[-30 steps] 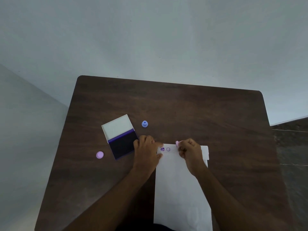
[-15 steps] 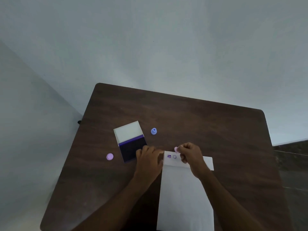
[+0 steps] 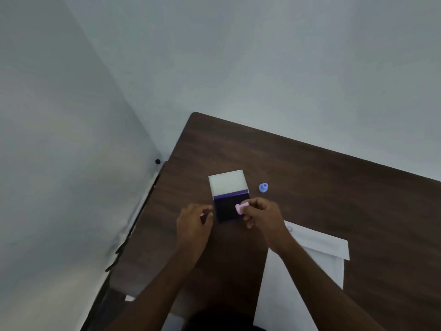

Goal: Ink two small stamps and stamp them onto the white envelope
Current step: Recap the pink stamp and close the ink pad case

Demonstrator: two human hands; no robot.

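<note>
My right hand (image 3: pixel 261 215) pinches a small pink stamp (image 3: pixel 240 208), tilted on its side over the dark inked half of the open ink pad (image 3: pixel 225 211). The pad's white lid (image 3: pixel 227 183) lies flipped open behind it. A small blue stamp (image 3: pixel 263 188) stands upright to the right of the lid. My left hand (image 3: pixel 194 223) is curled on the table at the pad's left edge, over a pale lilac piece (image 3: pixel 202 215) that barely shows between the fingers. The white envelope (image 3: pixel 317 256) lies to the right, with a purple mark (image 3: pixel 289 228) near its top corner.
The dark wooden table (image 3: pixel 322 182) stands in a room corner, with a wall close along its left edge. A small black knob (image 3: pixel 157 161) sits on that left wall. My right forearm crosses the envelope's left part.
My right hand carried the pink stamp off the envelope and left to the ink pad. My left hand left the envelope's edge for the pad's left side. The view swung left.
</note>
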